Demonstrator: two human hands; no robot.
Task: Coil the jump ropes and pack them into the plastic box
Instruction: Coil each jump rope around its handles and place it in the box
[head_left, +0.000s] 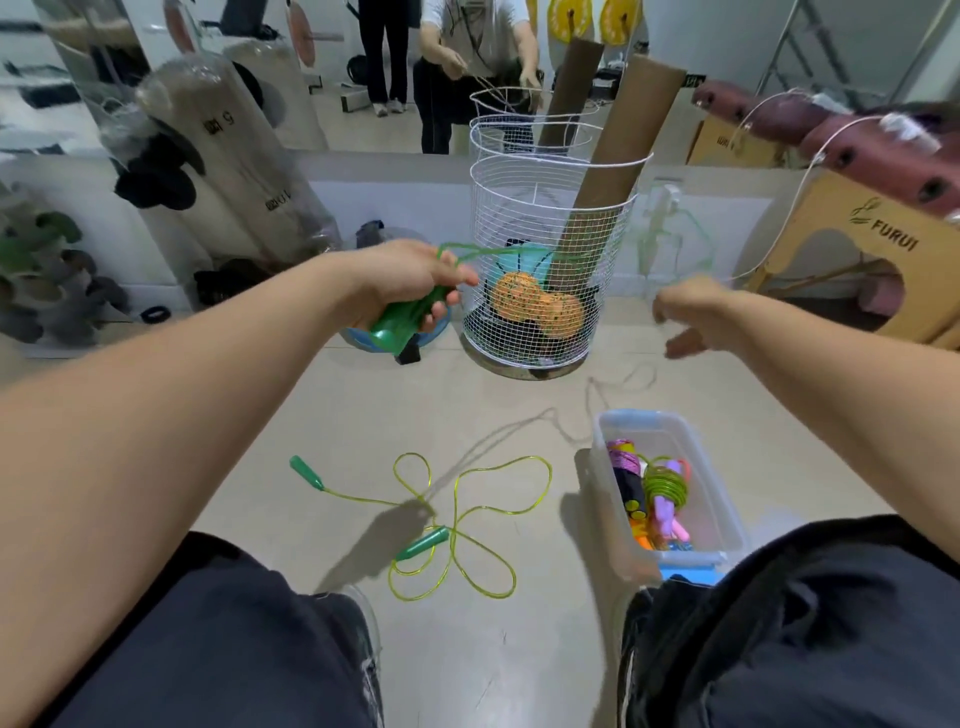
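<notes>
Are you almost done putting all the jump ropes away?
Partly. Done: a coiled green rope and other colourful ropes already lie in the clear plastic box. In hand: the left hand grips green handles, their cord stretching towards the right hand. Left: a loose yellow-green rope with green handles on the floor.

Bare forearms, no sleeves showing, left hand (415, 283) and right hand (691, 317) ungloved. Dark, near-black trousers (218, 649) over both knees. Dark shoes (631, 639) with pale edging.
</notes>
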